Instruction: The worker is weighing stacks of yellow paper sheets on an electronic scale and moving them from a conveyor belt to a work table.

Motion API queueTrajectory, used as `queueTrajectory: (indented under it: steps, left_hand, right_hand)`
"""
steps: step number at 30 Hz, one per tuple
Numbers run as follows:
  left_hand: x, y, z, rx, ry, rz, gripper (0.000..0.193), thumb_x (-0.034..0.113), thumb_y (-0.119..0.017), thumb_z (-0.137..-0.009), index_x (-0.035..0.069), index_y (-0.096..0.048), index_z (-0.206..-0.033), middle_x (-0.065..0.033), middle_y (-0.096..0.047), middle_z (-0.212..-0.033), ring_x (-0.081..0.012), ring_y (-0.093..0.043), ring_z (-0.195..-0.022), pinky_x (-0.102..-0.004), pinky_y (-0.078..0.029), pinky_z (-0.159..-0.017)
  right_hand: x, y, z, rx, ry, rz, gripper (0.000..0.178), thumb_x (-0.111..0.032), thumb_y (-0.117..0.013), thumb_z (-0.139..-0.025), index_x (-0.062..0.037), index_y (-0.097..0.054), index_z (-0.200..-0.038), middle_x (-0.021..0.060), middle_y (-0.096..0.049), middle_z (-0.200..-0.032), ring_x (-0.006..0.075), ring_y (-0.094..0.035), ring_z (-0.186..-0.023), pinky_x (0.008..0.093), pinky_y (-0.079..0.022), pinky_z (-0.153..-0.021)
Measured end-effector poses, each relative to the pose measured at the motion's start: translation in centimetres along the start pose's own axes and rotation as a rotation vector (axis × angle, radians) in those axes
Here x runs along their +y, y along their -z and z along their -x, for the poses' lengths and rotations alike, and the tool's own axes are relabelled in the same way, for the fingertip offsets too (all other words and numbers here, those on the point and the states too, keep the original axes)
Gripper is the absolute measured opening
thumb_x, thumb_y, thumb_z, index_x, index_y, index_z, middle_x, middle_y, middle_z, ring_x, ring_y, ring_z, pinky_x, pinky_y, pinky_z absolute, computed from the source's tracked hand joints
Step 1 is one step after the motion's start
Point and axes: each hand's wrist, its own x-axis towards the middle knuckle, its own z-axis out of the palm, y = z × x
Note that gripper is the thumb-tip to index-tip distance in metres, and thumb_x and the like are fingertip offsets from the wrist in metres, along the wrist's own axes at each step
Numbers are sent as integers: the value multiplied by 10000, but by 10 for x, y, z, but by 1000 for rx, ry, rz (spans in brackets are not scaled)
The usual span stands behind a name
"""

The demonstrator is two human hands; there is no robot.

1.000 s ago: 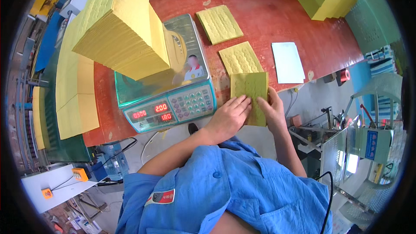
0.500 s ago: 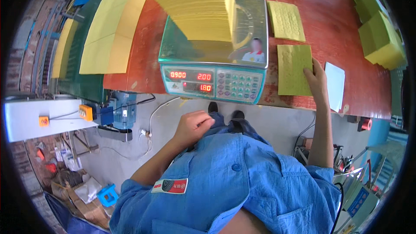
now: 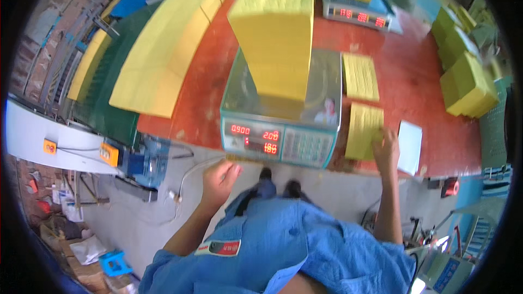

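Observation:
On the red table stands a digital scale [image 3: 278, 144] with red lit figures and a keypad. A tall stack of yellow paper [image 3: 275, 49] rests upright on its metal plate. Right of the scale lies a yellow paper sheet or thin pile [image 3: 362, 136], its right edge pinched by my right hand [image 3: 385, 151]; motion blurs the fingertips. Just beyond is another thin yellow paper pile [image 3: 360, 78], and a white sheet [image 3: 410, 147] lies beside my right hand. My left hand [image 3: 220, 181] hovers before the table's front edge, fingers curled in and nothing visible in them.
A long row of yellow paper [image 3: 163, 60] runs along the table's left side, by a green conveyor [image 3: 109, 98]. Yellow blocks [image 3: 469, 87] stand at the right edge. Across the table, a second scale [image 3: 357, 16] carries a yellow block with someone's fingers on it.
My view has tilted up, so the table sits lower and the second scale shows more fully. My left hand has shifted left relative to my body. The right hand stays at the paper's edge.

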Motion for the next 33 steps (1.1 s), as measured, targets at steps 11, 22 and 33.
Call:
queueTrajectory:
  steps: [11,22,33]
  left_hand:
    - [39,51,-105,56,-289,259,281,178,-464,-1012,-31,-649,-1047,-131,-669,-1025,-191,-653,-918,-311,-528,-787]
    - [45,-40,-278,-374,183,1181,495,372,-447,-1010,-5,-488,-1327,-109,-592,-1221,-184,-597,-1074,-373,-525,-876]
    - [46,-75,-209,-545,-79,859,490,250,-522,-988,57,-391,-1419,-100,-514,-1346,-187,-532,-1195,-346,-495,-963]
  right_hand:
    - [-192,37,-7,15,63,-746,460,-77,-611,-881,-2,-529,-1328,202,-549,-1338,294,-543,-1232,384,-420,-1035]
    - [-256,-53,-92,-25,-128,-1154,605,-429,-261,-1049,-23,-297,-1496,149,-360,-1509,243,-294,-1416,351,-225,-1156]
    - [-247,-29,0,256,-289,-1141,557,-334,-301,-1052,24,-305,-1478,164,-352,-1514,244,-299,-1417,337,-219,-1158]
